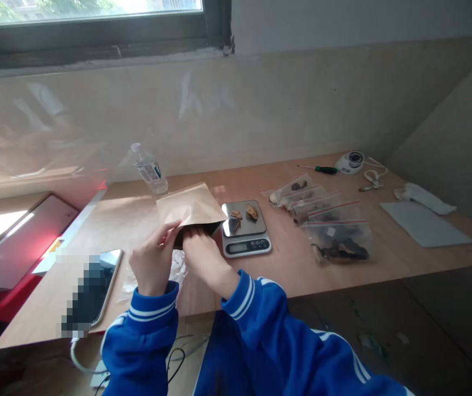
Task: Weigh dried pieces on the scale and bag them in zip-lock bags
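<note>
My left hand [152, 258] grips the near edge of a brown kraft paper pouch [189, 206] that I hold above the wooden table [285, 258]. My right hand [203, 253] has its fingers inside the pouch's open mouth. Just to the right stands a small digital kitchen scale [245, 228] with a few brown dried pieces [252, 212] on its steel platform. Both sleeves are blue with white stripes.
Several clear zip bags [322, 217] with dried contents lie right of the scale. A plastic bottle [149, 169] stands behind the pouch. A phone [95, 286] on a cable lies at left, crumpled clear plastic [176, 269] under my hands. A screwdriver [320, 169], white round device [350, 161] and grey sheet [423, 223] lie far right.
</note>
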`<state>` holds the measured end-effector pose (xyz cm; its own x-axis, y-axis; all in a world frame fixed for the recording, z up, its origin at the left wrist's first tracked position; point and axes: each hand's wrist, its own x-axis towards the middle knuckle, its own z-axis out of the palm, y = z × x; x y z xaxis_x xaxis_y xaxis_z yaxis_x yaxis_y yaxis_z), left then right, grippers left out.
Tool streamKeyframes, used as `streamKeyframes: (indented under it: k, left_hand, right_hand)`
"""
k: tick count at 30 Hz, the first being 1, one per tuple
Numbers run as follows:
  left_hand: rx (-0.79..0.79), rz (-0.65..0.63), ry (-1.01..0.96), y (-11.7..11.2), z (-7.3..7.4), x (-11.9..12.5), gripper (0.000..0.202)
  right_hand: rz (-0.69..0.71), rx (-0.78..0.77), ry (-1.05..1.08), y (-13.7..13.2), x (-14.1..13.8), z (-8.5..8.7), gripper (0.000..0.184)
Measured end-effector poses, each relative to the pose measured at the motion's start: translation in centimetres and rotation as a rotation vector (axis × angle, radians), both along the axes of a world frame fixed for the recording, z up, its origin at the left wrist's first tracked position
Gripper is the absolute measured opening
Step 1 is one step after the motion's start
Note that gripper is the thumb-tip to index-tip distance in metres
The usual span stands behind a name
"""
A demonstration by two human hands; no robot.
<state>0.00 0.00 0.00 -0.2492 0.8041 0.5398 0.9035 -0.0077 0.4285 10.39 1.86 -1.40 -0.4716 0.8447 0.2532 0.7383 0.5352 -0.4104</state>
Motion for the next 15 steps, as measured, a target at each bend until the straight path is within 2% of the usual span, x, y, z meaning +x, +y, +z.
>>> streamKeyframes:
  k: [4, 7, 9, 11, 15]
  left_hand:
    - [0.070, -0.011, 0.012, -0.1, -1.0, 0.1, 0.022]
    - [0.113, -0.042, 0.006, -0.1, -1.5, -0.2, 0.022]
    - [0.129, -0.065, -0.001, 0.0, -1.6, -0.4, 0.022]
    - [0.138, -0.087, -0.013, -0.1, -1.7, -0.5, 0.022]
    - [0.142, -0.085, -0.038, 0.0, -1.7, -0.6, 0.022]
  right_hand:
    - [-0.096, -0.009, -0.042, 3.3, -2.4, -0.3, 0.033]
    - [-0.177, -0.004, -0.028, 4.4, -3.2, -1.1, 0.035]
    - [-0.213, 0.029, 0.009, 4.2, -3.0, -1.5, 0.037]
    - [-0.186, 0.027, 0.057, 3.4, -2.3, -1.7, 0.038]
    - [-0.090, -0.143, 0.056, 0.9, -0.8, -0.9, 0.033]
